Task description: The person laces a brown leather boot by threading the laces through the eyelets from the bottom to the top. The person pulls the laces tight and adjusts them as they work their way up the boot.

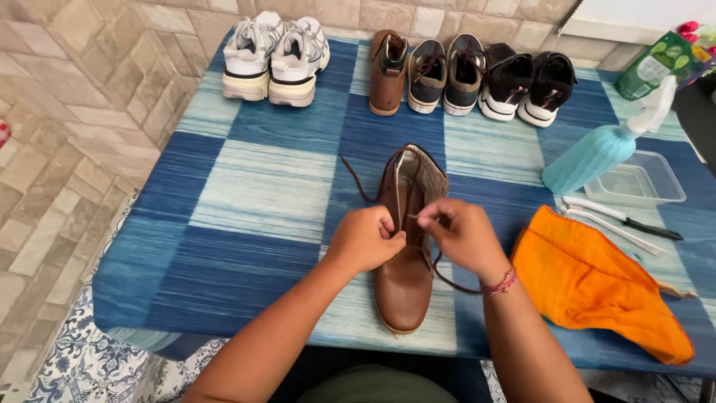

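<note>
- Nearest the camera, two bare forearms come in from the bottom edge and meet over a brown leather boot (405, 280) that lies on a blue-and-white checked tablecloth (246, 186), its toe pointing back toward the person and its open top facing away.
- The left hand (365, 240) is curled tight, its fingertips pinching the dark brown lace (350, 175) at the eyelet row on the left side of the boot's opening.
- The right hand (461, 231), with a red thread band at the wrist, is likewise clenched, pinching the lace at the right side of the opening; the two hands almost touch over the boot's tongue.
- The boot sits directly under both hands; one loose lace end trails up and left of the cuff, another loops out below the right wrist.
- Just right of the right forearm lies a crumpled orange cloth (597, 287).
- Past the cloth are two slim brushes (619, 222), side by side, one with a dark handle.
- Beyond them stands a clear plastic tub (641, 181), and a pale blue ribbed spray bottle (597, 153) with a white trigger head just beside it.
- At the far right corner lies a green pouch-shaped package (656, 67) with lighter green patches on its face.
- Along the far edge stand white trainers (276, 56), the matching brown boot (388, 71), a dark low pair (446, 73) and black trainers (526, 86).
</note>
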